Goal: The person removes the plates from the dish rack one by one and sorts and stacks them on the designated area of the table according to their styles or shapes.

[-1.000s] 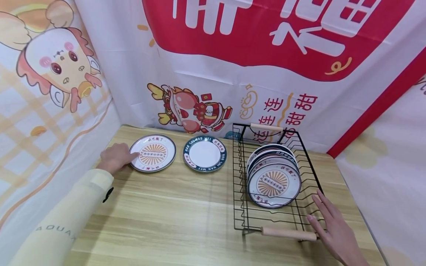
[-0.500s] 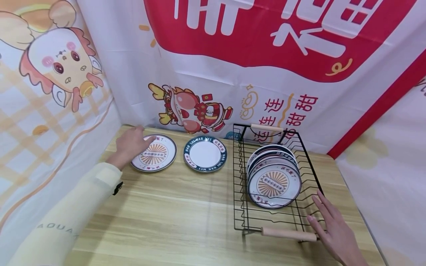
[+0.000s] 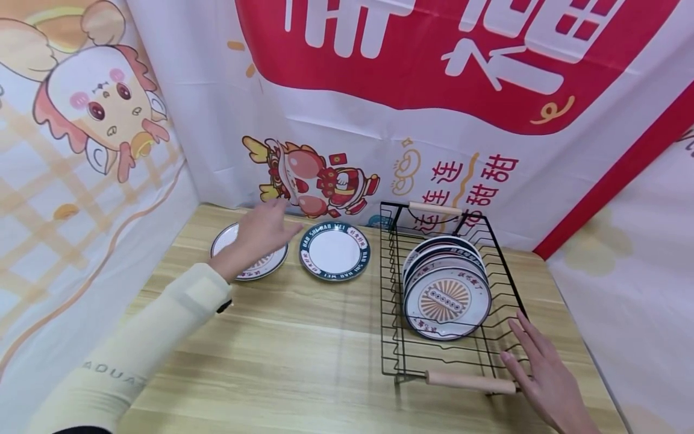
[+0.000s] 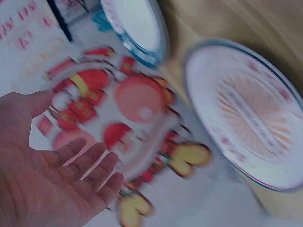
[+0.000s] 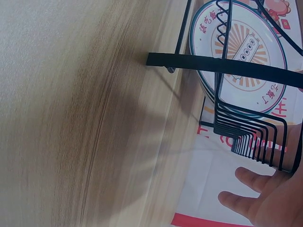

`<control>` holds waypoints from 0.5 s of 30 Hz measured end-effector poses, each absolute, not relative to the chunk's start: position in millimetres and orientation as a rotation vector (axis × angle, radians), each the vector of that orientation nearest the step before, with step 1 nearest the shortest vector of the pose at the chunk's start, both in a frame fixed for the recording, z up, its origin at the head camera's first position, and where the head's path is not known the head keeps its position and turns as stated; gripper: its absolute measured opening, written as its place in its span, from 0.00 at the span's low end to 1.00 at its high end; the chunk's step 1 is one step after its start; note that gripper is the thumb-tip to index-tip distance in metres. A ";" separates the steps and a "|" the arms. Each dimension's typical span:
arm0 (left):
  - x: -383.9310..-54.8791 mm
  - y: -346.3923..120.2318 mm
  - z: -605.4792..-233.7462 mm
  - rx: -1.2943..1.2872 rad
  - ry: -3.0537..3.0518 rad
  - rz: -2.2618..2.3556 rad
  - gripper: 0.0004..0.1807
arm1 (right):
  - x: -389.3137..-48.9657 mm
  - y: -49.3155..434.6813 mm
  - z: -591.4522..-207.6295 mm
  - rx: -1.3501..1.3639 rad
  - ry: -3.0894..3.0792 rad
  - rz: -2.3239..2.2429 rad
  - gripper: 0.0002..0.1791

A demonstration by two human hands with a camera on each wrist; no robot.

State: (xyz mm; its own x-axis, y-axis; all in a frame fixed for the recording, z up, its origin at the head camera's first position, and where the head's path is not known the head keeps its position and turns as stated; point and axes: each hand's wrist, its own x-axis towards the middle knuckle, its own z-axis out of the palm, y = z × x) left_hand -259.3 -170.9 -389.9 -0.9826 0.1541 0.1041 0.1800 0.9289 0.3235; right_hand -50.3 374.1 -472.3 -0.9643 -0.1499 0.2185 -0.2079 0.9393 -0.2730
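Note:
My left hand [image 3: 262, 232] hovers empty over a white plate with an orange sunburst [image 3: 224, 240], partly covering it in the head view. In the left wrist view, the fingers of that hand [image 4: 52, 175] are spread and relaxed, apart from the sunburst plate [image 4: 251, 118]. Just to its right lies a plate with a dark green lettered rim [image 3: 334, 251]. My right hand [image 3: 544, 374] rests at the near right corner of a black wire dish rack [image 3: 382, 301], fingers extended along its side. Several plates lean in the rack, a sunburst plate [image 3: 447, 301] foremost.
Wooden handles span the rack's near end [image 3: 470, 381] and far end [image 3: 435, 208]. The wooden table [image 3: 282, 361] meets a printed cloth backdrop [image 3: 347, 108] behind the plates. More cloth hangs along the left and right sides.
My left hand has moved rightward from the left edge of the sunburst plate to above it, near the green-rimmed plate. My right hand, the rack and the plates have stayed in place.

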 end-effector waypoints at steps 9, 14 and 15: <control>-231.2 -86.1 -367.9 -0.635 -2.947 -0.512 0.36 | -49.4 374.3 -473.1 0.278 -2.891 0.440 0.39; -211.8 -35.5 -359.2 -0.846 -2.916 -0.474 0.36 | -49.7 374.1 -473.3 0.273 -2.900 0.444 0.38; -209.0 -26.2 -358.2 -0.888 -2.908 -0.458 0.35 | -49.5 374.1 -473.4 0.271 -2.899 0.447 0.38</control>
